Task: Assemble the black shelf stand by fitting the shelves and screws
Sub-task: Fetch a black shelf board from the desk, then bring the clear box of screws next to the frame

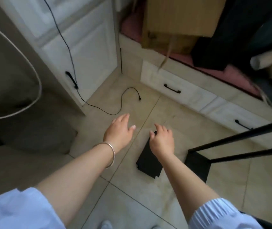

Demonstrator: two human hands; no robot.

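Observation:
A flat black shelf board [148, 162] lies on the tiled floor in the middle of the head view. My right hand [162, 139] is over the board's far end with its fingers spread and lightly bent; whether they touch the edge cannot be told. My left hand [119, 129], with a silver bangle on the wrist, hovers open above the bare tiles to the left of the board and holds nothing. To the right, the black shelf stand [241, 136] lies on its side, its thin poles running off to the right from a fitted black shelf [198, 164]. No screws show.
A black cable [120, 103] trails across the floor from the white cabinet [85, 52]. Low white drawers [190, 95] with black handles run along the right. A cardboard box [178, 22] and dark bags sit on top of them. Grey fabric [24, 129] fills the left side.

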